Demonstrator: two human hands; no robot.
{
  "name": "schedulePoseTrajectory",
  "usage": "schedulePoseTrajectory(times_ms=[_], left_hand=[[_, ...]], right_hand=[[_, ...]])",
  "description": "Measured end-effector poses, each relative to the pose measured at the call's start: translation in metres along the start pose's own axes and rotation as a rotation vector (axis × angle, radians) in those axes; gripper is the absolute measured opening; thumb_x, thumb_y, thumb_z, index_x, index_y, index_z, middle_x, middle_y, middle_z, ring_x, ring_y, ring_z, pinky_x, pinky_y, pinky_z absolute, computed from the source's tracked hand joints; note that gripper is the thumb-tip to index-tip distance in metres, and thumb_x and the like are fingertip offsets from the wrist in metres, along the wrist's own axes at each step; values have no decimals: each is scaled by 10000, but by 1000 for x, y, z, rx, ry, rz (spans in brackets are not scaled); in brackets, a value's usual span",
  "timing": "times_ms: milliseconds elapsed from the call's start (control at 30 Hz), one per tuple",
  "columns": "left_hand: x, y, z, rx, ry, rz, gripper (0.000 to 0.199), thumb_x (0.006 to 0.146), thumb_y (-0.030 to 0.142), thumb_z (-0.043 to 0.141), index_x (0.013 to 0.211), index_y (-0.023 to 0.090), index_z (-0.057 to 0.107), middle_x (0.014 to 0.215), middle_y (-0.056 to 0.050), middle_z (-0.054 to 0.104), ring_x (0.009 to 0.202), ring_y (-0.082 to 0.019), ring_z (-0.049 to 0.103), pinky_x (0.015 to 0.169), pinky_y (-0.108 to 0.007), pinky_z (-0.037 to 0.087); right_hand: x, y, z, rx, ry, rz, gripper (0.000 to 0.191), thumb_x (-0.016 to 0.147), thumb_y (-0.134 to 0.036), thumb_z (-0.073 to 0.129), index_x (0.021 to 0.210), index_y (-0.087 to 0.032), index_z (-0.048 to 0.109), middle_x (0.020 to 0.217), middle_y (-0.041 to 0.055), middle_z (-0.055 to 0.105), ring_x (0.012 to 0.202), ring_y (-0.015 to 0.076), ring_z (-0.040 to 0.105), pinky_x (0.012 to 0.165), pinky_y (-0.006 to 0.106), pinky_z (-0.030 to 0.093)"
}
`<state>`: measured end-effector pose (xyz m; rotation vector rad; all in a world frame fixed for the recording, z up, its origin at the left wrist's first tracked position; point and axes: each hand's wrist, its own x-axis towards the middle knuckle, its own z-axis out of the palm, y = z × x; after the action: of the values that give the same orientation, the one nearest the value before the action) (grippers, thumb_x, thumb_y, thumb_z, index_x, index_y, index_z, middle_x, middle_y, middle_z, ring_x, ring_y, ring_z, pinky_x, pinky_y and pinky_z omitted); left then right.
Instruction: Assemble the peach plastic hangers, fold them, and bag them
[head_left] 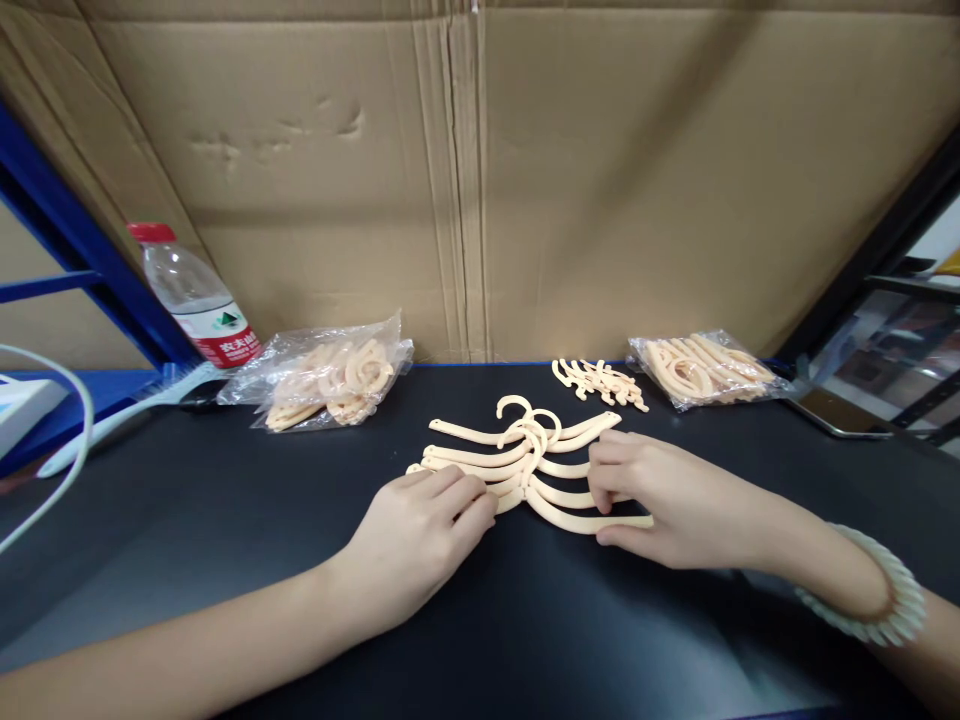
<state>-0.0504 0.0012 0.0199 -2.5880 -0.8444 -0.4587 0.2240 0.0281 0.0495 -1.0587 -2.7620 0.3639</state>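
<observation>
Several cream plastic hangers [480,457] lie overlapped in the middle of the black table, their hooks pointing away from me. My left hand [427,535] is closed over the left arms of the nearest hangers, its fingertips beside their centre. On the other side, my right hand [652,495] has its fingers curled over the right arms, with the thumb apart at the tip of the nearest hanger. Behind the hangers sits a small pile of cream plastic pieces [600,382].
Clear bags of cream parts lie at the back left [330,375] and back right [701,368]. A red-capped bottle [199,300], a pale blue handle [127,415] and a white cable [82,420] are on the left. A cardboard wall [300,180] stands behind.
</observation>
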Motion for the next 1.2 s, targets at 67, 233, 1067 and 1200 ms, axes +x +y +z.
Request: schedulePoseTrajectory(times_ms=[67,233,1067,1200], left_hand=[[2,-1,2,-23,-1,-36,196,964,158,427,906,151,614,854,-68,670,788,-228,634,633,-334,502],[5,-6,14,-159,-75,-190,384,939,317,511,1261,109,524,1302,-180,572,1211,-324,515,992,-498,440],[24,-89,48,-111,-318,-351,636,989,479,275,1429,29,366,1475,-251,402,1383,-354,362,1124,-545,242],[39,-93,57,-121,-338,-312,644,981,480,274,1432,29,356,1485,-244,393,1383,-346,361,1122,-520,252]], right_hand=[[-1,-3,3,28,69,56,72,839,-237,646,884,-190,614,941,67,625,855,217,581,748,349,476],[6,-4,24,5,220,154,617,930,-530,474,1390,-119,444,1440,205,435,1346,358,382,1080,526,360],[99,41,41,-142,178,59,810,946,-636,295,1456,-8,347,1508,234,343,1413,344,285,1163,457,224],[97,58,43,-145,185,91,790,950,-614,304,1463,-14,337,1522,224,319,1422,342,267,1166,478,196]])
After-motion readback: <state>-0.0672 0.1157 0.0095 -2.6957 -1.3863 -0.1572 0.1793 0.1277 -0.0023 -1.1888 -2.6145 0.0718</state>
